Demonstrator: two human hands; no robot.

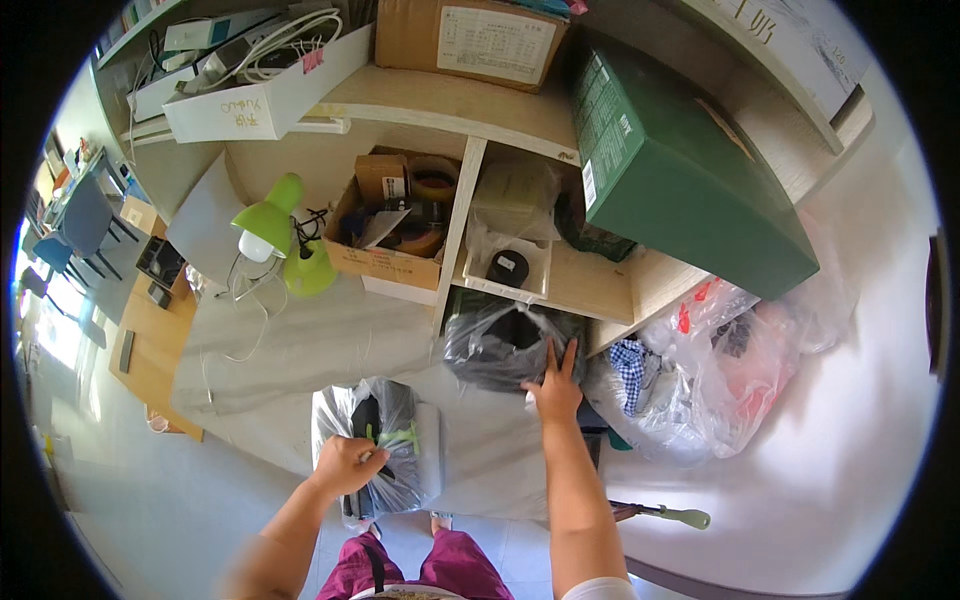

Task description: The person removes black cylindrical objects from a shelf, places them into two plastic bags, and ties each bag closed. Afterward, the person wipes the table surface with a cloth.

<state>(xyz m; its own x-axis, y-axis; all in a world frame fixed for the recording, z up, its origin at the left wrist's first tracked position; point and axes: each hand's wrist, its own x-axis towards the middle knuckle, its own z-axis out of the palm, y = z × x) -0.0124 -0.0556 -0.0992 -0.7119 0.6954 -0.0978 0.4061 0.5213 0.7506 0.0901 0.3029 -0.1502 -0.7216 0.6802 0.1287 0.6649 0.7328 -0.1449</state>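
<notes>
My left hand (347,466) is closed on the gathered top of a clear plastic bag (404,465). Dark items with a bright green strip show through the film, and the bag stands at the desk's front edge. Further right, my right hand (556,392) rests with two fingers stretched out against a dark bundle in plastic (490,350). That bundle lies at the opening of the lowest shelf compartment; its contents are hard to make out.
A green desk lamp (270,225) and a cardboard box of tape rolls (385,262) stand behind. Above the bundle sits a white basket (540,272). A large green box (690,180) juts out at upper right, over stuffed plastic bags (700,400).
</notes>
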